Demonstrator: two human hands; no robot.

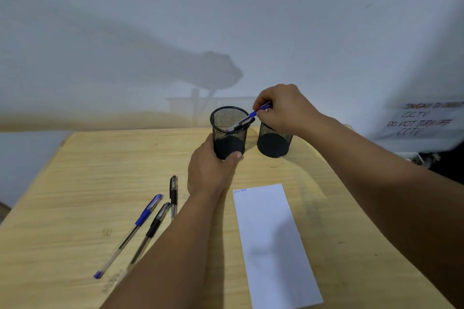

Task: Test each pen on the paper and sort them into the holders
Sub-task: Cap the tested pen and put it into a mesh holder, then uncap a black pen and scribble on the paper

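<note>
Two black mesh holders stand at the back of the wooden table. My left hand grips the base of the left holder. My right hand pinches a blue pen by its cap end, its tip slanted down into the left holder, where a black pen also lies. The right holder stands just under my right hand. A strip of white paper with a small scribble at its top lies in front of the holders. A blue pen and two black pens lie loose to the left.
The wooden table ends against a pale wall. A handwritten CCTV notice hangs at the right, with a dark object below it at the table's right edge.
</note>
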